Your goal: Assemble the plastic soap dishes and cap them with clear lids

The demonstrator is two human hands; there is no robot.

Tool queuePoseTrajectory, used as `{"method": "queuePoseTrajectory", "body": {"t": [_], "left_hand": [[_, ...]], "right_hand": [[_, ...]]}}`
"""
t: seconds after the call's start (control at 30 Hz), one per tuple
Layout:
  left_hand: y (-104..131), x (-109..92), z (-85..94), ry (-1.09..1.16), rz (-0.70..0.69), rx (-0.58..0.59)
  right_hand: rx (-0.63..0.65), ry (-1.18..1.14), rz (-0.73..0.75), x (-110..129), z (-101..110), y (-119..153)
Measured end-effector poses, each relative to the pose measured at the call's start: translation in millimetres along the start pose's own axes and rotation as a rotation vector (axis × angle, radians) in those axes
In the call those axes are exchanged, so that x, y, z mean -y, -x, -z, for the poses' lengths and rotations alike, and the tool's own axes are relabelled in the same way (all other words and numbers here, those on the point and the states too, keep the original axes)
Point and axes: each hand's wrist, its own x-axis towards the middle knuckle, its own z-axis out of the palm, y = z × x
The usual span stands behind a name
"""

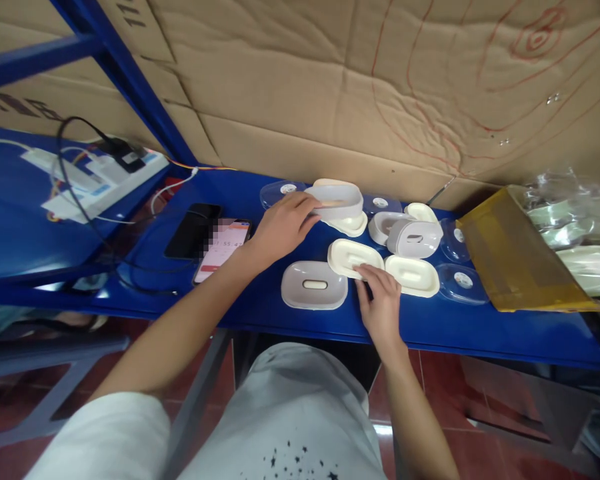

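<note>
My left hand [290, 223] is closed on the rim of a grey oval dish [349, 200], which is raised over a cream oval tray [350, 225]. Between the fingertips of my right hand [380, 297] is the near edge of another cream oval tray [347, 253] with a raised middle. This tray is tilted and overlaps the corner of a grey dish with a slot [300, 277] on the table. Just right of it lies a further cream tray [413, 277]. Two more grey dishes [415, 240] lean together behind.
Clear oval lids [463, 283] with round stickers lie around the dishes. At right stands a taped cardboard box [485, 260] of bagged pieces. Left are a lit phone [223, 247], a dark phone [187, 233] and a power strip [105, 190] with cables. Cardboard [280, 87] walls the back.
</note>
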Motion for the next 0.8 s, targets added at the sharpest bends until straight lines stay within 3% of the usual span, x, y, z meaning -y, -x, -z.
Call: {"method": "queuePoseTrajectory", "body": {"t": [0.1,0.23,0.6,0.73,0.8], "left_hand": [[18,2,6.5,0.033,0.049,-0.035],[25,11,4.0,0.006,0.104,-0.032],[46,19,2.2,-0.041,0.043,0.146],[20,42,7.5,-0.085,0.145,0.078],[-3,61,9.7,-0.17,0.26,0.136]], "right_hand": [[0.051,0.004,0.047,0,-2,-7],[0.052,0.032,0.076,-1,-2,-9],[0.071,-0.022,0.076,-7,1,-6],[0.049,-0.011,0.066,-5,-1,-4],[0.048,-0.007,0.057,-3,-1,-2]]}}
